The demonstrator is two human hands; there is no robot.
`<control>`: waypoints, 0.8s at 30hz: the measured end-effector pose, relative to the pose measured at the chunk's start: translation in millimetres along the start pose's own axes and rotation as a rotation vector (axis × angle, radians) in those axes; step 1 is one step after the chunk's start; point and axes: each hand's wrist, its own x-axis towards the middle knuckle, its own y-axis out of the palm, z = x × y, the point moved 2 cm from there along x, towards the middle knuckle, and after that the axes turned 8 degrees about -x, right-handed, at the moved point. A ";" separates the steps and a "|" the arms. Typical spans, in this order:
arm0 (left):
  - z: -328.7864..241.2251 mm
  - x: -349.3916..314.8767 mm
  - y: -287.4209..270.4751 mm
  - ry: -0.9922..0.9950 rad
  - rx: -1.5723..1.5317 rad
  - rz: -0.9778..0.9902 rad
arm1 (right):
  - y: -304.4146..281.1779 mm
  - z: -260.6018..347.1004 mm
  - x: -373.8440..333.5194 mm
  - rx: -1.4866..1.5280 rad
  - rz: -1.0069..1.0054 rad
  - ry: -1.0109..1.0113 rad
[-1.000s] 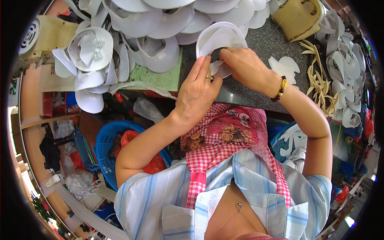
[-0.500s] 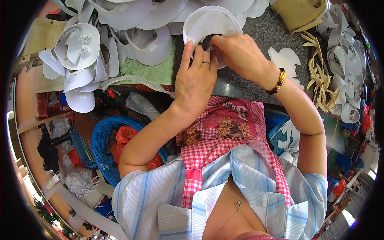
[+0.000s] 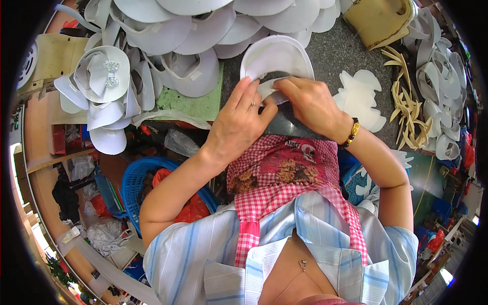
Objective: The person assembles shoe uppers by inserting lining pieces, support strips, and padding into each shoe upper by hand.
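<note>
- White visor point(image 3: 277, 51), right up in the middle of the head view, brim curving away at the far side, its band towards the person; it's over the speckled dark grey tabletop point(image 3: 330, 58), and whether it touches down I cannot tell.
- Left hand point(image 3: 235, 122) on the near left corner: fingers stretched forward and slightly parted, the visor gripped at its edge, thumb pointing in towards the band. A slim ring on one finger.
- Right hand point(image 3: 314, 104) on the other side: fingers curled in, thumb and forefinger closed on the visor's band, the exact pinch partly hidden. Dark beads and gold on the bracelet point(image 3: 352, 131).
- Just beyond, a big overlapping heap of white visors point(image 3: 218, 23) crowds the far edge.
- Over to the left, a smaller stack, the top one carrying a glittery bow point(image 3: 111, 74); a green board point(image 3: 188, 105) lies between that stack and the grey top.
- Swing right: flat white cutouts point(image 3: 360, 96) near the right hand, then tangled beige strips point(image 3: 406, 109), a yellowish container point(image 3: 378, 23) behind, more white pieces point(image 3: 441, 84) massed at the rim.
- Below the table, left side, a blue basket point(image 3: 133, 185) with a red bag point(image 3: 194, 209) in it; the checked red apron point(image 3: 284, 165) sits in the centre.
</note>
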 end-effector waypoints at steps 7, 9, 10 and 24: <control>-7.6 4.9 8.5 -0.155 0.097 -0.050 | 7.0 5.0 -6.7 -0.166 -0.092 -0.169; -7.3 7.1 7.3 -0.170 0.083 -0.032 | 8.4 5.3 -6.0 -0.174 -0.069 -0.169; -6.9 7.5 7.0 -0.181 0.069 -0.012 | 8.9 5.5 -5.9 -0.183 -0.047 -0.165; 3.4 -7.4 14.4 0.104 0.168 -0.016 | 1.9 18.1 -6.8 -0.260 0.184 -0.155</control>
